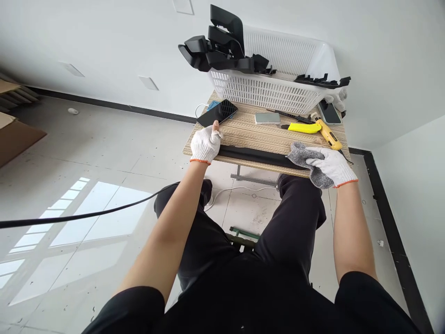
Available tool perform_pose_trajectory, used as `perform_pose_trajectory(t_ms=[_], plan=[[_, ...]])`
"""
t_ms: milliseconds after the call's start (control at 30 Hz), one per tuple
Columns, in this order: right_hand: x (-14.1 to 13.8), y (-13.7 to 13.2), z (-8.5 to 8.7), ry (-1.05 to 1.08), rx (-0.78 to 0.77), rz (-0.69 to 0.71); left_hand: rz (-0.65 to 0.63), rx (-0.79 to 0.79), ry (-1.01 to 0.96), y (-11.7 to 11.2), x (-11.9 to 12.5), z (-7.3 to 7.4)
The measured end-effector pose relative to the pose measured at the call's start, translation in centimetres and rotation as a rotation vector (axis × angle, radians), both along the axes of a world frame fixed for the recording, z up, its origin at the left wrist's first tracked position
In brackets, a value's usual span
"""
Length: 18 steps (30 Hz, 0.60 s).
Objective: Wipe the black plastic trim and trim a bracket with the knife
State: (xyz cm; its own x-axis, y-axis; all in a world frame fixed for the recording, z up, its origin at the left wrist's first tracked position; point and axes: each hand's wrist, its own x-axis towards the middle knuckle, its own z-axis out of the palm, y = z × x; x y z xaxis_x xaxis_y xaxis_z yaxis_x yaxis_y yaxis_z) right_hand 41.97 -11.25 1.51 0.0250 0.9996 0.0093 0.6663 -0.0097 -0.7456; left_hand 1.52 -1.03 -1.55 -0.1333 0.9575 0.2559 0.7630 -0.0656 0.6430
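Observation:
A long black plastic trim strip [255, 154] lies along the front edge of the wooden table [243, 137]. My left hand [206, 143], in a white knit glove with the thumb tip bare, is closed round the strip's left end. At the other end my right hand [327, 165], gloved too, grips a grey cloth [301, 155] and presses it against the strip. The cloth hides the strip's right end. Just beyond my left hand is a black smartphone [217, 113].
A white plastic basket [267, 90] with black plastic parts [222, 46] stands at the back. Nearer are a small grey block [267, 118], a yellow-handled knife [305, 127], a yellow tool [327, 133] and another phone [329, 112]. Cardboard [19, 139] is at far left.

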Motion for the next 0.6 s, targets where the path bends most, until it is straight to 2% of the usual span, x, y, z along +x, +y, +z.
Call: perform_pose_trajectory(t_ms=[100,200,267,400,600], plan=[[-0.8,0.0,-0.1,-0.222,0.003,0.011,0.002,-0.010,0.010,-0.1,0.1,0.1],[-2.9,0.4,-1.0,-0.554,0.104,0.040,-0.007,-0.029,0.041,-0.4,0.4,0.3],[-5.0,0.8,-1.7,-0.659,0.199,0.101,-0.015,-0.038,0.058,-0.6,0.5,0.5],[-10.2,1.9,-2.3,-0.721,0.318,0.184,-0.053,-0.027,0.071,-0.9,0.6,0.7],[-20.3,4.9,-1.2,-0.663,0.304,0.415,-0.061,-0.001,0.131,-0.8,0.6,0.4]])
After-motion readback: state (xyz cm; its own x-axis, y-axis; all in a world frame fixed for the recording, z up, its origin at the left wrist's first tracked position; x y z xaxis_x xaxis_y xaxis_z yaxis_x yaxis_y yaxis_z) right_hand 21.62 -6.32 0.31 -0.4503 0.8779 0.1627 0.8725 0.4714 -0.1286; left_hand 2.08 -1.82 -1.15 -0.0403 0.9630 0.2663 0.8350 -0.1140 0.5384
